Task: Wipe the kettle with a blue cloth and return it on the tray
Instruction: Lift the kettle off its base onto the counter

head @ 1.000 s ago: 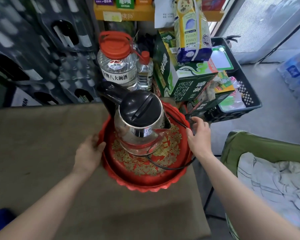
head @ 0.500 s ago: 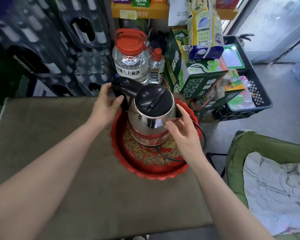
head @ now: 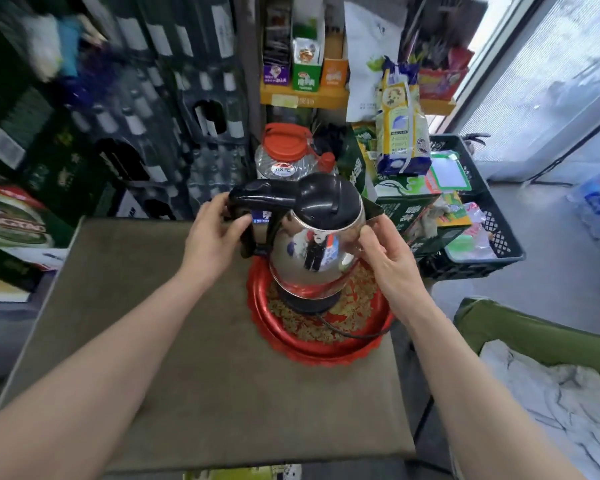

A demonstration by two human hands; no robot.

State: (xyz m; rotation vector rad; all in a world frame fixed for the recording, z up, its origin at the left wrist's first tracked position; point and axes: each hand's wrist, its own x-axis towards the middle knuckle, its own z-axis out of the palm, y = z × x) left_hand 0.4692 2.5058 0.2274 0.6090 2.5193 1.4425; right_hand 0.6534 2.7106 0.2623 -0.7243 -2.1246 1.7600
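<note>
A shiny steel kettle [head: 312, 251] with a black lid and black handle stands on its black base in a round red tray [head: 326, 351] with gold patterns. My left hand [head: 212, 237] is wrapped around the black handle. My right hand [head: 385, 258] presses against the kettle's right side near the spout. A black cord [head: 347, 332] runs from the base across the tray. No blue cloth is in view.
The tray sits at the far right of a brown-covered table [head: 187, 358]. Behind it stand a clear jug with a red cap [head: 284, 154], green cartons [head: 395, 199] and a black crate [head: 482, 237]. Dark bottle crates [head: 136, 133] fill the left. A green chair with white cloth [head: 551, 393] is at right.
Both hands have left the tray's rim and closed on the kettle, left on the handle, right on the body. The camera view has risen and pulled back.
</note>
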